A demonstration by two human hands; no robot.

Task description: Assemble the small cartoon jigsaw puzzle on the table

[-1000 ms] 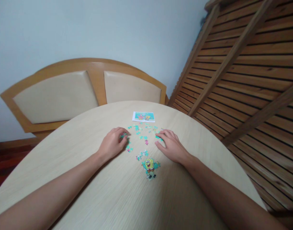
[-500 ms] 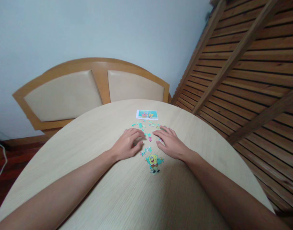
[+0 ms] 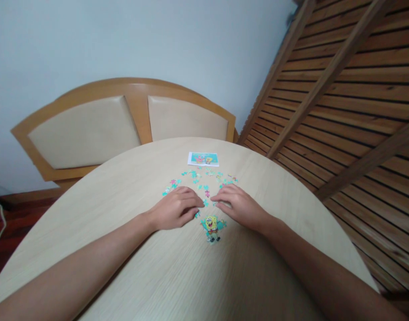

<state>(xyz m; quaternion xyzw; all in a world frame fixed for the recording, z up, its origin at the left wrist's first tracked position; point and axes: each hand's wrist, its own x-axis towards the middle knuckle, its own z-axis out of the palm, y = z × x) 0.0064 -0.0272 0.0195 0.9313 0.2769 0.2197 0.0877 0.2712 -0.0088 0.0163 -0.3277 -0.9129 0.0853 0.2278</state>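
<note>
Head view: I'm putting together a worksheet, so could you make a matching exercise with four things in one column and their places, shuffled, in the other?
Things
1. Printed picture card
2. Joined puzzle section
3. Padded backrest
4. Slatted wood

Places
A. Along the right side of the view
B. On the table, nearer the person than the loose pieces
C. On the table, beyond the loose pieces
D. Behind the table's far edge, in front of the pale wall

Pairs: 1-C, 2-B, 3-D, 4-A
</note>
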